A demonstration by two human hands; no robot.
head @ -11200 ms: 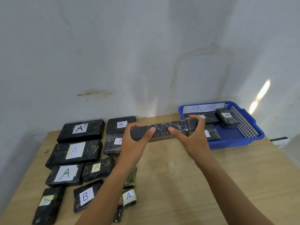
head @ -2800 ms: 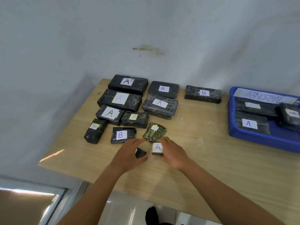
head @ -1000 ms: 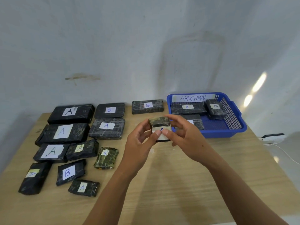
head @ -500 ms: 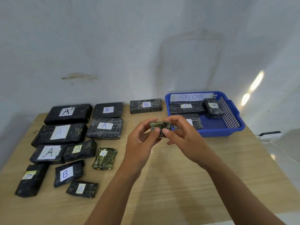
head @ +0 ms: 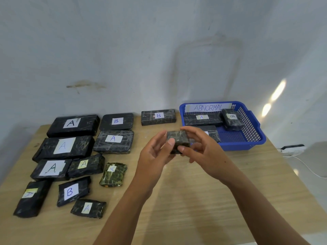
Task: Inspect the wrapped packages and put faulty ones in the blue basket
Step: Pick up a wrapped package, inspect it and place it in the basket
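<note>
The blue basket [head: 238, 147], far right on the table [head: 194, 206], holds three dark wrapped packages [head: 201, 119] behind an "ABNORMAL" label [head: 207, 107]. Above mid-table, the left hand [head: 153, 157] and right hand [head: 205, 152] pinch a small package [head: 177, 139] between thumbs and fingertips. Other labelled packages [head: 113, 141] lie left, below a pale wall [head: 141, 50].

Plain sorting station: wooden table [head: 194, 200], stained wall [head: 141, 50] (basket [head: 238, 146] marked ABNORMAL).
</note>
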